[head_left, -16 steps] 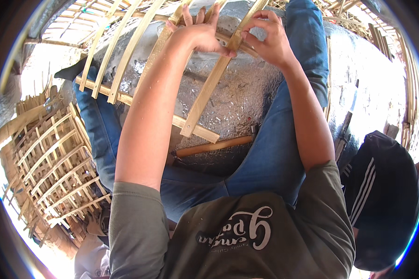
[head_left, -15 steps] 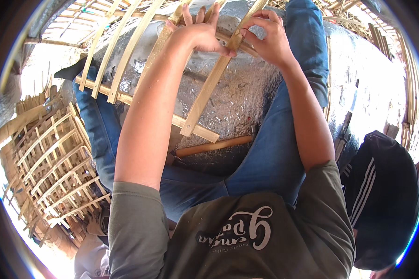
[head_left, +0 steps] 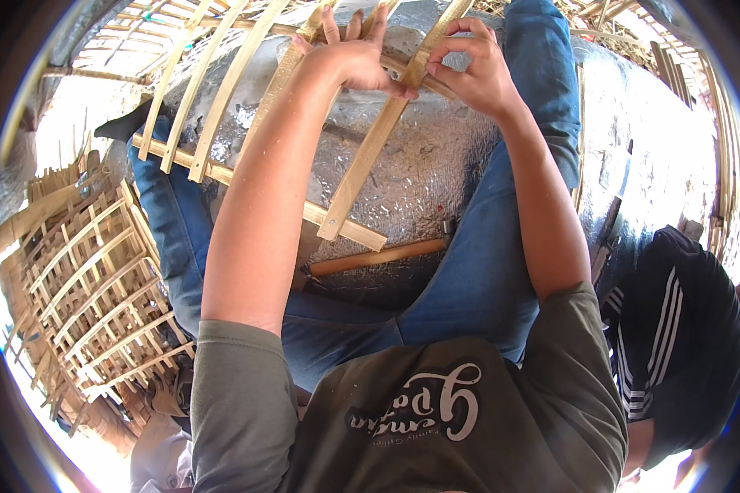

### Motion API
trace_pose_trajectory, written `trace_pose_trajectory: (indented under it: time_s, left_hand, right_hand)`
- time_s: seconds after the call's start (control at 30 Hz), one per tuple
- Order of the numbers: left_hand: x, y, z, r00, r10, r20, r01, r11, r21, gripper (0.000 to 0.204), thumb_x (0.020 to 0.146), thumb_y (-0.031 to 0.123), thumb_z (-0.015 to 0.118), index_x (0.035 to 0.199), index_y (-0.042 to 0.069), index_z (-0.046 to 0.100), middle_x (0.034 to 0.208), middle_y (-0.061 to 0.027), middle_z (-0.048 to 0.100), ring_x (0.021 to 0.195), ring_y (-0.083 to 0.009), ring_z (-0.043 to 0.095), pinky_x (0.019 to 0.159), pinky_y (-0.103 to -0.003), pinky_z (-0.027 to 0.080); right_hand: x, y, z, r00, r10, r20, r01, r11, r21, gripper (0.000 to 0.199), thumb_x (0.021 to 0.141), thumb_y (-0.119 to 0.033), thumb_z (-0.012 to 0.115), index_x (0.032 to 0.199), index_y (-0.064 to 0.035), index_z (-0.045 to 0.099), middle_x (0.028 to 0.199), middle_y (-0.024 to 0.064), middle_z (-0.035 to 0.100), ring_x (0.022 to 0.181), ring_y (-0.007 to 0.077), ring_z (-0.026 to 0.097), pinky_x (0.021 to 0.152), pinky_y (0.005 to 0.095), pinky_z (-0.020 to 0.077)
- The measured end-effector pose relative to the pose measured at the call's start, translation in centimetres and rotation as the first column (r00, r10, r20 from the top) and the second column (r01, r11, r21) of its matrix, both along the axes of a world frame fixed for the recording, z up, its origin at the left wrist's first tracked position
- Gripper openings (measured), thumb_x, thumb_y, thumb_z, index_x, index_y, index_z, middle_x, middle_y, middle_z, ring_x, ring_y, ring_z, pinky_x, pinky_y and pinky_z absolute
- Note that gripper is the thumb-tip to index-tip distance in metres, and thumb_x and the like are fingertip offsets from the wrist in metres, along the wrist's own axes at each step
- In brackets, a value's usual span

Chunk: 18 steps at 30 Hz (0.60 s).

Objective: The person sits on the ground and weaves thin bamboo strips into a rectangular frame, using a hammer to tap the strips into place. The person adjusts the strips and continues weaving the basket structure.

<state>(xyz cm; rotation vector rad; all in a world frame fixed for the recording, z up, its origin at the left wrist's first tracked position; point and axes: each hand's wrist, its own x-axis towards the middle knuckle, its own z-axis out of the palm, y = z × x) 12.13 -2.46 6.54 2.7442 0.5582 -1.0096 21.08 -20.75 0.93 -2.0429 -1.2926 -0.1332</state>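
Head view: a shiny sheet (head_left: 444, 177) lies under a slatted wooden frame (head_left: 231, 92), which slants across the person's left leg (head_left: 175, 226). On the frame, the end slat (head_left: 371, 160) crosses the upper cross strip (head_left: 442, 88); good work here likely means pressing that crossing flat, the bracing thumb clear of the fine fingerwork. What looks like a hammer (head_left: 378, 256) lies just beside the frame's near corner. The left hand (head_left: 349, 62) spreads wide over the frame, thumb on the end slat; the right hand (head_left: 478, 70) curls into a near-closed pinch at that slat's edge, anything held too small to tell.
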Motion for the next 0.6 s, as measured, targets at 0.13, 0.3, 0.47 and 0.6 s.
trace_pose_trajectory:
  time_s: [0.13, 0.3, 0.47, 0.6]
  left_hand:
    - [-0.3, 0.3, -0.6, 0.999, -0.017, 0.052, 0.018, 1.000, -0.020, 0.157, 0.053, 0.094, 0.065, 0.159, 0.011, -0.015, 0.168, -0.0151, -0.005, 0.150, -0.0503, -0.008, 0.119, -0.069, -0.002]
    - [0.1, 0.3, -0.7, 1.000, -0.018, 0.015, 0.018, 1.000, 0.012, 0.157, 0.053, 0.093, 0.066, 0.159, 0.010, -0.014, 0.168, -0.0151, -0.004, 0.151, -0.0502, -0.005, 0.120, -0.068, 0.001]
    - [0.3, -0.2, 0.1, 0.999, 0.018, -0.030, -0.019, 1.000, -0.012, 0.155, 0.055, 0.092, 0.067, 0.160, 0.010, -0.012, 0.168, -0.0147, -0.005, 0.151, -0.0489, -0.003, 0.121, -0.066, 0.002]
    - [0.0, 0.1, -0.1, 1.000, -0.008, -0.007, 0.008, 1.000, 0.015, 0.155, 0.055, 0.092, 0.067, 0.160, 0.009, -0.012, 0.168, -0.0148, -0.004, 0.152, -0.0481, -0.003, 0.121, -0.066, 0.003]
  right_hand:
    - [0.2, 0.1, -0.5, 0.995, -0.099, 0.010, 0.098, 0.993, 0.065, 0.015, 0.077, -0.017, 0.083, 0.090, -0.0144, 0.077, 0.114, 0.0076, 0.062, 0.114, 0.0284, 0.058, 0.102, 0.0412, 0.0435]
    - [0.3, 0.2, -0.7, 0.999, -0.035, 0.017, 0.035, 0.999, 0.030, 0.015, 0.079, -0.019, 0.082, 0.092, -0.0154, 0.077, 0.113, 0.0078, 0.061, 0.114, 0.0285, 0.058, 0.101, 0.0419, 0.0434]
    - [0.1, 0.2, -0.3, 0.999, 0.000, 0.054, 0.002, 0.999, -0.032, 0.015, 0.080, -0.021, 0.082, 0.093, -0.0169, 0.077, 0.115, 0.0067, 0.060, 0.115, 0.0284, 0.056, 0.102, 0.0423, 0.0425]
    - [0.2, 0.1, -0.1, 0.998, 0.015, 0.053, -0.014, 1.000, -0.023, 0.015, 0.080, -0.021, 0.082, 0.093, -0.0172, 0.077, 0.116, 0.0067, 0.060, 0.116, 0.0287, 0.056, 0.103, 0.0429, 0.0423]
